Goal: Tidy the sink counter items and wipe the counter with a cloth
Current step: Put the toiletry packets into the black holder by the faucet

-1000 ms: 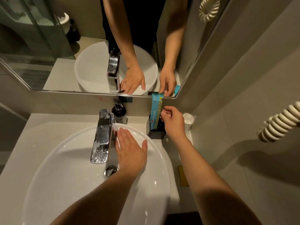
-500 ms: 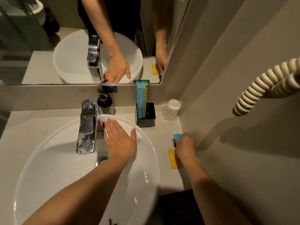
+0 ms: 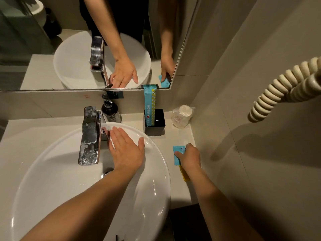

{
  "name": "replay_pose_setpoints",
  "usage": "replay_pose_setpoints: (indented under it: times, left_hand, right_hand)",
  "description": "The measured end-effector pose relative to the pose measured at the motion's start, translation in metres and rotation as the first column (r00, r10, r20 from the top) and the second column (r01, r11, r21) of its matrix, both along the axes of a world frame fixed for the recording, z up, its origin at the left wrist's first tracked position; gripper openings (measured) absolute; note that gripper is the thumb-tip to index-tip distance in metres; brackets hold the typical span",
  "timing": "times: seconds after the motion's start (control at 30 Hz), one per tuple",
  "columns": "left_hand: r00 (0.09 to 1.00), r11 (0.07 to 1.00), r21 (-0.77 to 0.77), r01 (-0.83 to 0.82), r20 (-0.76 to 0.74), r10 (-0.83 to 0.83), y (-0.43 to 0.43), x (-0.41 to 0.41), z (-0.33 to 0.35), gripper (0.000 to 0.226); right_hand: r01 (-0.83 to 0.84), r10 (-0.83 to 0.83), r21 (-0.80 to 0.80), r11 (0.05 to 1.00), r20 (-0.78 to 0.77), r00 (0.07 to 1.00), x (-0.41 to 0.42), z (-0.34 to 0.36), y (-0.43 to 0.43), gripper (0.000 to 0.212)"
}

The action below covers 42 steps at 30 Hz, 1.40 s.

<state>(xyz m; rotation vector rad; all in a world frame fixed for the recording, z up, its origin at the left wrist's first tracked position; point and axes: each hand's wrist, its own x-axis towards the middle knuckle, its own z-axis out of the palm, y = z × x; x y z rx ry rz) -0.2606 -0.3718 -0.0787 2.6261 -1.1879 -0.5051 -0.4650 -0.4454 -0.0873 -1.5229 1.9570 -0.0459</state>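
counter [image 3: 180, 136]: right hand [image 3: 190, 158] grips blue packet [image 3: 177, 154]

glossy white basin [image 3: 52, 171], chrome tap [image 3: 89, 134]

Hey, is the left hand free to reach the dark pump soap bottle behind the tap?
Probably yes. The left hand lies open and empty on the white basin rim; the dark pump bottle stands just beyond the chrome tap, nothing between.

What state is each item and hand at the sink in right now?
Left hand: open, flat on basin rim.
Right hand: pinching blue packet on the counter.
Tall blue sachet: upright in black holder.
Wrapped cup: upside down.
Faucet: no water visible.
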Motion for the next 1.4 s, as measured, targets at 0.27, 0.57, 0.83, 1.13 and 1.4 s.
replay_pose_setpoints:
  times: [0.27,0.57,0.83,1.13,1.4]
  left_hand:
    - [1.0,1.0,0.001,0.004,0.006,-0.004,0.001,0.0,-0.001,0.09]
    - [1.0,1.0,-0.005,0.0,0.004,0.0,0.0,0.001,-0.001,0.091]
    - [1.0,1.0,-0.003,0.005,-0.009,-0.005,0.001,0.001,0.003,0.09]
    - [1.0,1.0,-0.014,0.0,-0.012,0.0,0.001,0.001,0.003,0.09]
    - [1.0,1.0,-0.017,-0.009,-0.014,0.009,0.001,0.001,0.002,0.09]
  right_hand:
    - [-0.022,0.013,-0.045,0.999,-0.193,0.981,-0.001,-0.004,-0.006,0.016]
    - [0.04,-0.048,-0.111,0.993,-0.07,0.996,0.001,0.011,-0.01,0.016]
    - [0.032,0.125,-0.439,0.898,0.323,0.938,0.005,0.084,-0.023,0.02]
    - [0.11,0.276,-0.447,0.888,0.707,0.652,0.078,0.147,-0.06,0.021]
    - [-0.001,0.228,-0.355,0.935,0.598,0.768,0.1,0.095,-0.072,0.019]
